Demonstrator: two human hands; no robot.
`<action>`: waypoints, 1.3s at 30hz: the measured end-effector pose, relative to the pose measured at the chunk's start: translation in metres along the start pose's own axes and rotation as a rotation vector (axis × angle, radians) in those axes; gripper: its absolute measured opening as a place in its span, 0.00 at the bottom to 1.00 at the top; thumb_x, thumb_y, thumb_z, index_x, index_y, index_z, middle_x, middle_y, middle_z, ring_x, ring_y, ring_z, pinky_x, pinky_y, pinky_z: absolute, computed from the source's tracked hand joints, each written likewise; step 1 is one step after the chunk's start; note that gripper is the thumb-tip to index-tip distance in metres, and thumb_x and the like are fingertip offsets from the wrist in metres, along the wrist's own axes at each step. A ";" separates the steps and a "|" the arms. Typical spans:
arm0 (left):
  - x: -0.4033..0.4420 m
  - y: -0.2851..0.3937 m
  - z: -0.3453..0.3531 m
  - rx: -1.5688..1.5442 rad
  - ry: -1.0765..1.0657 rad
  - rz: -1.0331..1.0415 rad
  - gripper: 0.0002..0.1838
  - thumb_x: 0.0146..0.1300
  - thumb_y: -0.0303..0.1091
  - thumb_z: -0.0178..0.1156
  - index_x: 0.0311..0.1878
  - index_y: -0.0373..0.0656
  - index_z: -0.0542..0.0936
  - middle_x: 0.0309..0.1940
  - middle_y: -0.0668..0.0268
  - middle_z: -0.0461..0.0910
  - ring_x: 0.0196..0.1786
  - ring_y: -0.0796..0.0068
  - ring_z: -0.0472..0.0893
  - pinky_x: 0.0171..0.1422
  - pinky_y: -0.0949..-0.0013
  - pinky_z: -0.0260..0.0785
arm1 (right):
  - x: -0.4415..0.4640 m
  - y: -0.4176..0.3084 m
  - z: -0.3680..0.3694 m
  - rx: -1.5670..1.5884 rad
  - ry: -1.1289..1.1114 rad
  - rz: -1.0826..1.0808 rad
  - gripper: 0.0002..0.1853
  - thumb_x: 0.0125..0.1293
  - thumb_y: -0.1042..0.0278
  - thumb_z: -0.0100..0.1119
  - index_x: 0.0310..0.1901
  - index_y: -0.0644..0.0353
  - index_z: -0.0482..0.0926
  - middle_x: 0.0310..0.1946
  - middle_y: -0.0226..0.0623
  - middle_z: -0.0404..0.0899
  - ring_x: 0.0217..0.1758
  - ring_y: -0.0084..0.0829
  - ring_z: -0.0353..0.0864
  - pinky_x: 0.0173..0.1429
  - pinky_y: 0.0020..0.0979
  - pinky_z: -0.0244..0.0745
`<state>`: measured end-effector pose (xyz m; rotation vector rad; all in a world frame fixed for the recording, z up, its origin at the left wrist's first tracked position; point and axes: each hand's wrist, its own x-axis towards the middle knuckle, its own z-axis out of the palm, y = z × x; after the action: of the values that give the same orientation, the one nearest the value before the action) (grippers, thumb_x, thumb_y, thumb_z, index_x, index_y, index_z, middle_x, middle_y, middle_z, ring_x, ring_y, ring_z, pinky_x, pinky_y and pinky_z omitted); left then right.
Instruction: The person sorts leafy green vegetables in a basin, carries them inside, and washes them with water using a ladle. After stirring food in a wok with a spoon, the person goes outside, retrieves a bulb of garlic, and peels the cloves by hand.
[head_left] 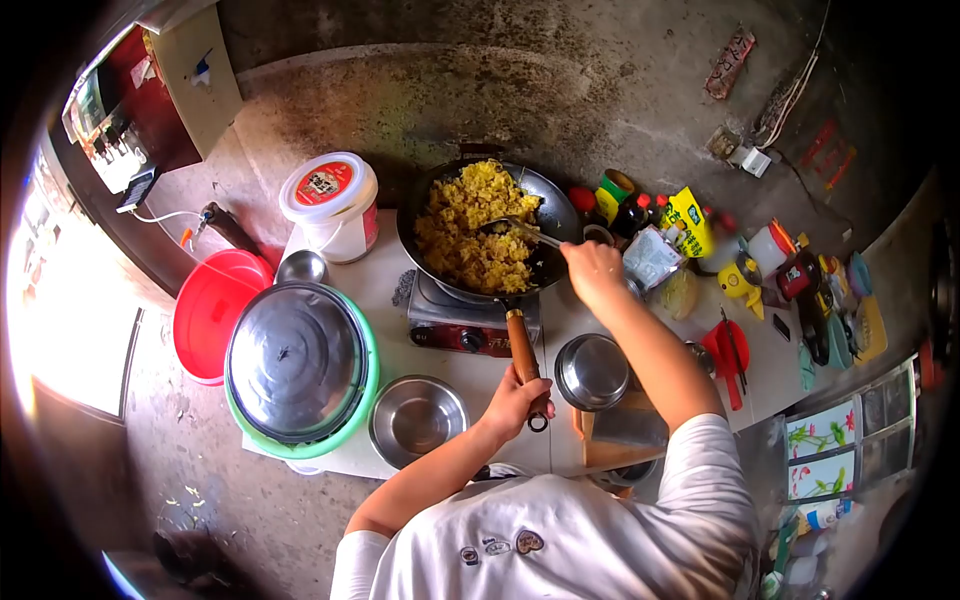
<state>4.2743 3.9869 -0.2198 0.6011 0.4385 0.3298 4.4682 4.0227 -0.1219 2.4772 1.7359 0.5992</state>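
A dark wok [549,196] sits on a portable gas stove [462,338], filled mostly on its left and middle with yellow fried rice [468,235]. My left hand [513,405] is closed round the lower end of the wok's wooden handle [521,342], which points toward me. Above the wok's right rim, my right hand [594,270] grips a long-handled metal spoon [540,236]. The spoon's head lies in the rice and is partly hidden by it.
Left of the stove are a white lidded bucket [338,235], a red basin [210,315], a lid [296,362] on a green basin and a steel bowl [417,420]. To the right stand a steel pot [592,371], a red scoop [726,352], seasoning packets [687,222] and several bottles.
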 end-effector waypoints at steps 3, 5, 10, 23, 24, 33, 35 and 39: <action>-0.001 0.002 0.000 0.001 -0.011 -0.002 0.21 0.52 0.24 0.54 0.42 0.42 0.53 0.25 0.60 0.67 0.19 0.65 0.75 0.22 0.66 0.71 | -0.015 0.011 -0.049 0.014 -0.030 0.010 0.08 0.52 0.72 0.47 0.27 0.56 0.79 0.21 0.41 0.78 0.28 0.38 0.80 0.30 0.34 0.74; 0.000 0.003 0.001 0.007 -0.007 -0.005 0.21 0.52 0.24 0.54 0.42 0.42 0.53 0.25 0.60 0.67 0.19 0.65 0.75 0.22 0.66 0.71 | -0.026 0.013 -0.066 -0.009 -0.142 0.013 0.08 0.51 0.71 0.48 0.26 0.56 0.79 0.22 0.42 0.78 0.29 0.38 0.80 0.30 0.33 0.74; 0.001 0.000 0.000 0.018 0.010 0.016 0.18 0.51 0.24 0.55 0.41 0.42 0.57 0.23 0.61 0.68 0.20 0.65 0.75 0.24 0.65 0.71 | -0.008 0.017 -0.015 -0.015 -0.096 0.019 0.09 0.51 0.72 0.48 0.21 0.57 0.79 0.23 0.42 0.78 0.29 0.38 0.80 0.31 0.34 0.75; 0.001 -0.003 -0.001 0.027 0.009 0.026 0.18 0.51 0.24 0.55 0.41 0.42 0.58 0.23 0.61 0.68 0.19 0.66 0.74 0.23 0.65 0.71 | 0.001 -0.028 -0.003 0.132 0.003 -0.031 0.07 0.53 0.73 0.47 0.28 0.55 0.77 0.21 0.42 0.77 0.28 0.38 0.80 0.31 0.36 0.74; 0.000 -0.002 0.000 0.025 0.011 0.018 0.18 0.51 0.24 0.55 0.42 0.42 0.57 0.23 0.61 0.68 0.19 0.66 0.74 0.23 0.65 0.71 | 0.002 -0.022 -0.003 0.146 0.048 -0.028 0.07 0.53 0.73 0.47 0.28 0.55 0.78 0.22 0.42 0.77 0.28 0.38 0.80 0.31 0.36 0.74; -0.001 -0.001 0.002 0.004 0.028 -0.002 0.19 0.50 0.24 0.55 0.42 0.42 0.58 0.24 0.60 0.68 0.19 0.65 0.74 0.23 0.65 0.71 | -0.014 -0.013 -0.021 0.126 -0.049 -0.038 0.09 0.54 0.70 0.46 0.25 0.57 0.78 0.21 0.43 0.77 0.28 0.40 0.79 0.32 0.38 0.73; -0.001 0.003 0.002 0.010 0.016 0.012 0.19 0.50 0.24 0.55 0.42 0.42 0.58 0.24 0.60 0.68 0.19 0.65 0.74 0.24 0.65 0.71 | -0.010 -0.004 -0.035 0.160 -0.009 -0.026 0.09 0.54 0.70 0.46 0.26 0.56 0.78 0.21 0.43 0.77 0.29 0.40 0.79 0.32 0.37 0.73; -0.002 0.003 0.002 0.018 0.035 -0.022 0.20 0.50 0.24 0.55 0.44 0.42 0.57 0.24 0.60 0.68 0.20 0.65 0.74 0.24 0.64 0.71 | -0.033 0.008 -0.094 0.049 -0.233 -0.095 0.10 0.56 0.67 0.45 0.29 0.54 0.80 0.23 0.42 0.77 0.30 0.40 0.79 0.33 0.37 0.73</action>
<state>4.2729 3.9873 -0.2155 0.6085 0.4818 0.3161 4.4332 3.9735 -0.0425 2.3667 1.7832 0.2516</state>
